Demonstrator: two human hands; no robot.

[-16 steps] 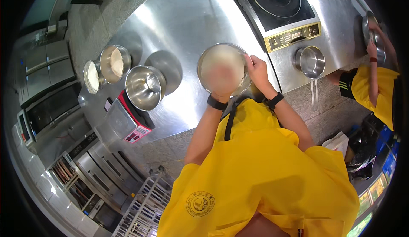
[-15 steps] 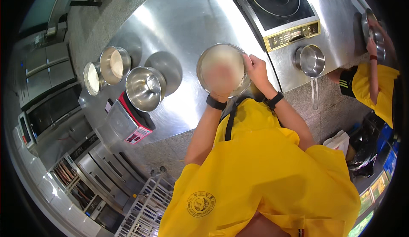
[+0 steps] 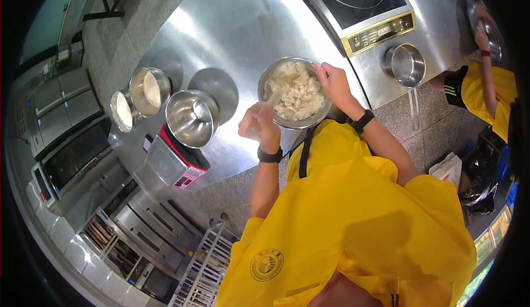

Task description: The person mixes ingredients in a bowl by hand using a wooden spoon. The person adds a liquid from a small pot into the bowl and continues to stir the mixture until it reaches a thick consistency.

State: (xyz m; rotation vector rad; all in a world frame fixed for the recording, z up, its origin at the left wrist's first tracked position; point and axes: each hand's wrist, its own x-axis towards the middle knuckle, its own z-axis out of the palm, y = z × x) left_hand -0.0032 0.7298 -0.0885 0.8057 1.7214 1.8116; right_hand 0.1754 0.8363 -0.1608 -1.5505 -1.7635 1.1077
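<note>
Head view, and it's all about the bowl [image 3: 305, 123]: set on the steel table [image 3: 221, 42] near its front edge, close to the yellow top [image 3: 397, 207], with pale, ragged dough [image 3: 298, 92] inside. Left hand [image 3: 260, 122] is curled into a fist round a spatula [image 3: 274, 97], its far end dipping in over the left side. Right hand [image 3: 335, 86] takes the opposite side, thumb at the rim, seeming to pinch it against fingers partly hidden; how hard they press, I can't tell.

Now the hazards! That table looks slick, so a shove from the left stronger than the right's hold could send the bowl skidding, or tip it over the front edge. Lever the spatula up too sharply and a lump could hop the rim. A wide stroke might rap that right thumb, sitting right in the firing line.

Over on the left, the scale [image 3: 168, 158] and a steel bowl [image 3: 190, 118] wait near the left fist; a careless backswing could clip them. And on the right, the pot [image 3: 407, 64] has its handle jutting past the counter's edge: one passing elbow could drag it down!
</note>
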